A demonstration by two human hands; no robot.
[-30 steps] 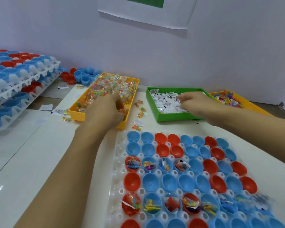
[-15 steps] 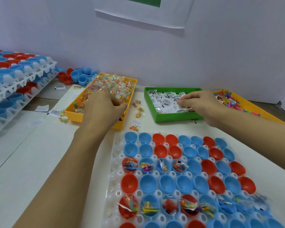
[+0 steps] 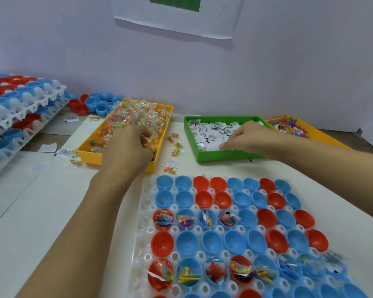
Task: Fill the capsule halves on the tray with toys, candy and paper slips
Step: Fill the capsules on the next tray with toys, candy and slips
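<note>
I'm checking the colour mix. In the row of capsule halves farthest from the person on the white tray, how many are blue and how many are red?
Blue capsule halves: 5
Red capsule halves: 3
Total: 8

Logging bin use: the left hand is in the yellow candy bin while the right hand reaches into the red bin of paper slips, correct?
Not quite. In the head view, the right hand reaches into a green bin of paper slips, not a red one. The left hand is in the yellow candy bin.
</note>
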